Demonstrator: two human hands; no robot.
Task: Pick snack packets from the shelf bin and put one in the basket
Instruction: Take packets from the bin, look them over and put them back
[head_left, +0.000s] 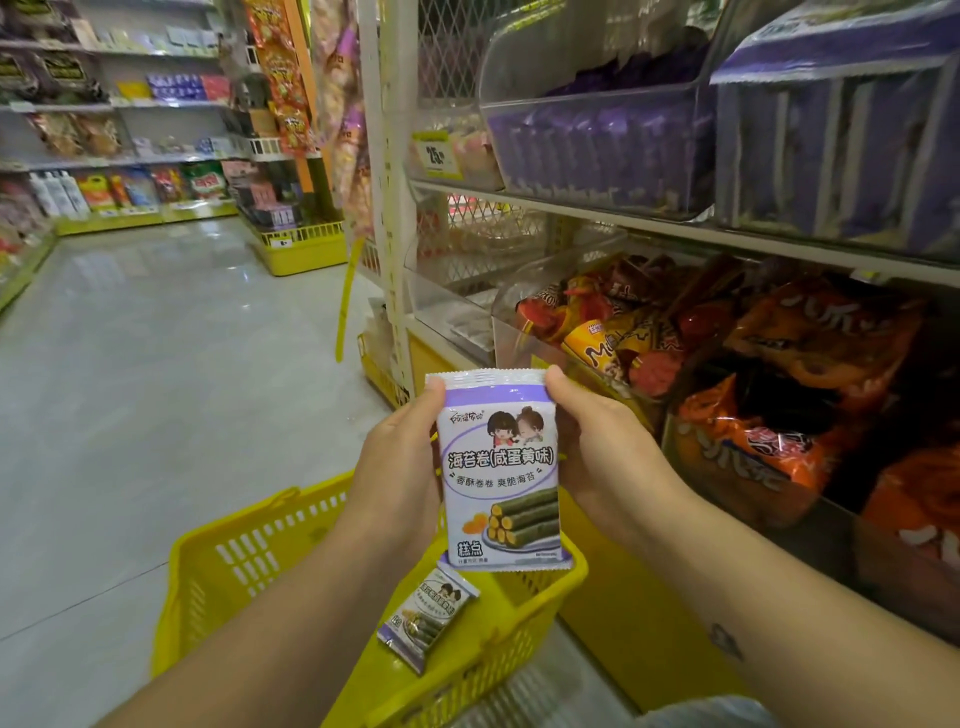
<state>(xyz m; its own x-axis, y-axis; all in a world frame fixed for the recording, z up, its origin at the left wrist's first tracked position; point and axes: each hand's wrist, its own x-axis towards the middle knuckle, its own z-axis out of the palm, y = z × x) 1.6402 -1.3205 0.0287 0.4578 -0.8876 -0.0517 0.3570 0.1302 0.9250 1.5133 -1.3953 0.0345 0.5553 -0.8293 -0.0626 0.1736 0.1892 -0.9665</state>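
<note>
Directly above the yellow basket, left hand and right hand fingers curl around an upright purple snack packet; another packet lies inside.

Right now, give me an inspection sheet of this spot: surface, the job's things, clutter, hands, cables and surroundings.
Surface: pale, glossy shop floor.
Job's things: a purple-and-white snack packet is held upright above the yellow basket. A second packet of the same kind lies inside the basket. A clear shelf bin of purple packets sits on the upper shelf.
Clutter: orange snack bags fill the lower bins beside the right arm.
Grippers: the left hand grips the held packet's left edge, and the right hand grips its right edge.
Cables: nothing seen.
Surroundings: stocked shelves stand across the aisle.
</note>
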